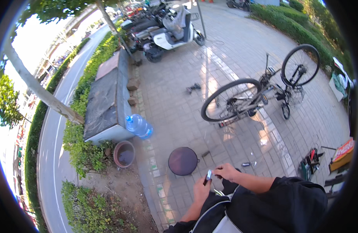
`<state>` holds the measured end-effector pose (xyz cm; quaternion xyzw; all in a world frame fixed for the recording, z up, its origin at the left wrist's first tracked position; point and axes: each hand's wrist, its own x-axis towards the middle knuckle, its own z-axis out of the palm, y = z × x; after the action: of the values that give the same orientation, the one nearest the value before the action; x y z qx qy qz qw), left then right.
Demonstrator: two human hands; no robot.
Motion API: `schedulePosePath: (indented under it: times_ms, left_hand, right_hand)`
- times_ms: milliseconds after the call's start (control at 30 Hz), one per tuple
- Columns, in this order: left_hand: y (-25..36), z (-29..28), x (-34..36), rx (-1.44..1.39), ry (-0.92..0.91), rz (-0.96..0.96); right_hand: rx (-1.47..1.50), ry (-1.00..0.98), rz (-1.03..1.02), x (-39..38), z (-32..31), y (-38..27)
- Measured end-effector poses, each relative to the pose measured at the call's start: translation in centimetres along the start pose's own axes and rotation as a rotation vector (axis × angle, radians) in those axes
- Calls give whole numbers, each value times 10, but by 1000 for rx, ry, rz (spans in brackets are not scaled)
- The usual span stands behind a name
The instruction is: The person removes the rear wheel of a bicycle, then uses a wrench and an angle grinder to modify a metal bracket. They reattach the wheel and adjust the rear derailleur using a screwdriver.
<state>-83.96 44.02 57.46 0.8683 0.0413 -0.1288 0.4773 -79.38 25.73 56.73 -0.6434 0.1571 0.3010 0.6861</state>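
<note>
Over the paved walk, from my head camera: both my hands meet on a small shiny part.

My left hand (pixel 202 189) grips the small metal piece (pixel 209 175) from below so it stays put, while my right hand (pixel 226 171) pinches its top end, fingers pressed together. A round dark stool (pixel 182 160) stands just beyond; the upside-down bicycle (pixel 260 95) rests on its saddle and handlebars, wheels free.
</note>
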Motion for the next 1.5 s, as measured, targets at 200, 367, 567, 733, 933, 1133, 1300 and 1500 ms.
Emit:
schedulePosePath:
  times_ms: [200,367,567,733,933,1133,1300,1500]
  left_hand:
    - [12,-18,110,-934,-158,-320]
    - [45,-35,213,-820,-176,-312]
    - [115,-62,300,-550,-208,-304]
    - [127,-74,375,-665,-194,-333]
    - [120,-87,497,-808,-280,-404]
    - [97,-128,641,-754,-420,-461]
    - [69,-191,736,-792,-490,-560]
    - [81,-214,826,-700,-549,-585]
  right_hand:
    - [133,46,-83,55,-23,-58]
    - [28,-12,-211,125,-63,-125]
    - [-237,-153,-360,185,-109,-205]
    - [-73,-77,-328,236,-114,-235]
    - [213,140,-225,318,-107,-266]
    - [215,323,-188,443,-67,-314]
    - [338,393,-23,532,-15,-372]
    - [437,455,26,597,-12,-421]
